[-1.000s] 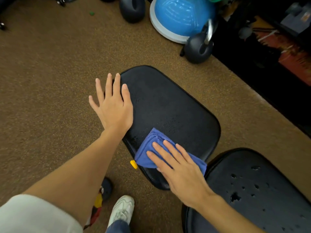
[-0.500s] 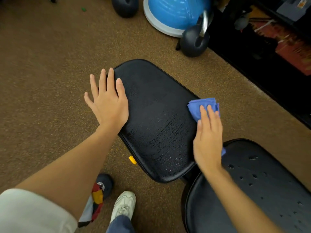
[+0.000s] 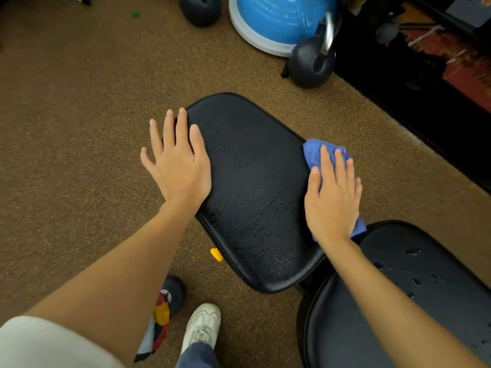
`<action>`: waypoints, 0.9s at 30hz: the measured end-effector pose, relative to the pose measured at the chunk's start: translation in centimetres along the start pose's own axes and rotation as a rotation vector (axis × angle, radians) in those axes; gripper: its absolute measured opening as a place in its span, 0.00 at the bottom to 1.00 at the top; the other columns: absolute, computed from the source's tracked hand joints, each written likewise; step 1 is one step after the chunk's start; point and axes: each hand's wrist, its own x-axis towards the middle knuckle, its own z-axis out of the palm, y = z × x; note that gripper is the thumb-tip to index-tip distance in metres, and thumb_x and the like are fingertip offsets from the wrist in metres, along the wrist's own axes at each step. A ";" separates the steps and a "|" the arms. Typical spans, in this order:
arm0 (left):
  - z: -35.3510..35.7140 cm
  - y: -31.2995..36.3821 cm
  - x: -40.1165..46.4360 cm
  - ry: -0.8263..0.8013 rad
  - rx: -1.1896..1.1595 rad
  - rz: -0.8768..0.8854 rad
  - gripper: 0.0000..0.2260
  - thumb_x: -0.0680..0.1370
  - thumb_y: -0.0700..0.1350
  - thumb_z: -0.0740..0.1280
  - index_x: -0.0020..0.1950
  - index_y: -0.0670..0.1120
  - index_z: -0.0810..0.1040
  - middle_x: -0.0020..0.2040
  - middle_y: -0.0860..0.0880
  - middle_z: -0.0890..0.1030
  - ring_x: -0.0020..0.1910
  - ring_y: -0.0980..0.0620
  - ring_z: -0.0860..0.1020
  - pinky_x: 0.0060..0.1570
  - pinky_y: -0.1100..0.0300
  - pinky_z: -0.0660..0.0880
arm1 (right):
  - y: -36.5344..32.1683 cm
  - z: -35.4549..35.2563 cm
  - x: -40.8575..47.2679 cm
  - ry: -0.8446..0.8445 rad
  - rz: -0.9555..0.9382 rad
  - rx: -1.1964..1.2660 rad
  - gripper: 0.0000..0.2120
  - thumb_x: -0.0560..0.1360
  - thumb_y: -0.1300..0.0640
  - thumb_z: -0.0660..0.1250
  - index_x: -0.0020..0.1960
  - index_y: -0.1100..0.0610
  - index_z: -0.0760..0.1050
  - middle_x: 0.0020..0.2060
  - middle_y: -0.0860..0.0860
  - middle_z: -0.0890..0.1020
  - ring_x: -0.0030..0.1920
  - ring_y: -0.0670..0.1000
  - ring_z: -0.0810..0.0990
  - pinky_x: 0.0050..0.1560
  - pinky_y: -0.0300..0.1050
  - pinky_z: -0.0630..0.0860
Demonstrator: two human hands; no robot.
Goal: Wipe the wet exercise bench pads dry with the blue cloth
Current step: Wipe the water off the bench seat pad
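Note:
A black seat pad [image 3: 255, 197] lies in the middle of the view, its near half speckled with fine wet marks. My left hand [image 3: 180, 160] lies flat with straight fingers on the pad's left edge. My right hand [image 3: 332, 197] presses the blue cloth [image 3: 314, 152] flat against the pad's right edge, fingers straight; cloth shows past the fingertips and beside the wrist. A second black pad [image 3: 414, 293] at the lower right carries several water drops.
Brown speckled floor surrounds the bench. A black kettlebell [image 3: 310, 62] and a blue half-ball trainer [image 3: 276, 19] stand beyond the pad. Dark equipment fills the upper right. My white shoe [image 3: 203, 328] and a yellow knob [image 3: 216, 254] sit below the pad.
One second ago my right hand pressed the cloth on the pad's near left corner; it has swept across to the right edge and stays there. My left hand kept its place.

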 end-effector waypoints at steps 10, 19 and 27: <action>0.0 0.0 -0.2 0.020 -0.019 -0.001 0.24 0.81 0.57 0.41 0.76 0.56 0.58 0.77 0.56 0.59 0.77 0.53 0.51 0.72 0.44 0.50 | -8.0 1.2 6.0 -0.079 -0.221 0.046 0.22 0.83 0.46 0.47 0.76 0.49 0.58 0.74 0.48 0.64 0.76 0.50 0.56 0.75 0.50 0.50; -0.1 -0.3 0.1 0.010 -0.040 -0.003 0.24 0.81 0.56 0.41 0.76 0.55 0.60 0.76 0.56 0.61 0.76 0.52 0.54 0.71 0.45 0.53 | -13.7 2.3 7.7 -0.175 -0.493 0.082 0.20 0.84 0.51 0.51 0.75 0.48 0.61 0.75 0.45 0.61 0.77 0.48 0.52 0.73 0.42 0.43; -0.3 -0.4 0.2 0.011 -0.083 -0.002 0.24 0.82 0.55 0.41 0.76 0.55 0.60 0.76 0.56 0.61 0.76 0.53 0.53 0.71 0.44 0.50 | -6.3 -0.1 0.9 -0.322 -0.769 0.230 0.18 0.80 0.61 0.59 0.69 0.54 0.70 0.70 0.47 0.70 0.74 0.49 0.62 0.74 0.52 0.57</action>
